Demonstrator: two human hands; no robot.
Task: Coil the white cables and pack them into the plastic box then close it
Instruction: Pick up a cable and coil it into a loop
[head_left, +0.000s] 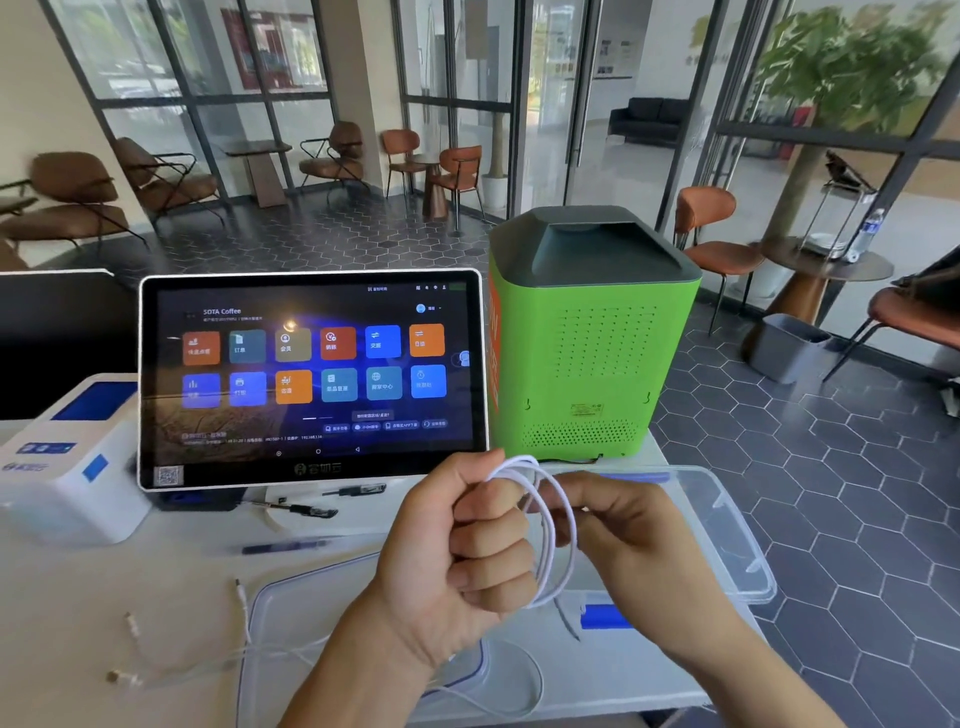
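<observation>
- counter (182, 582) carries all
- plastic box (727, 525) open, just right of hands
- left hand (457, 551) clenched on white cable (558, 530) coil, above box
- right hand (623, 535) pinching coil loops
- loose cables (244, 613) left of box

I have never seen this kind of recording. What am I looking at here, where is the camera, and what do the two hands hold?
There is no robot here. One camera sits on a person's head and looks down at their own hands over a white counter. The left hand is closed around loops of a white cable, and the right hand pinches the same coil. The cable's loose end trails down toward the clear plastic box below. A clear lid lies to the right. On the counter also stand a touchscreen, a green machine and a white printer; more cable ends and pens lie near.
</observation>
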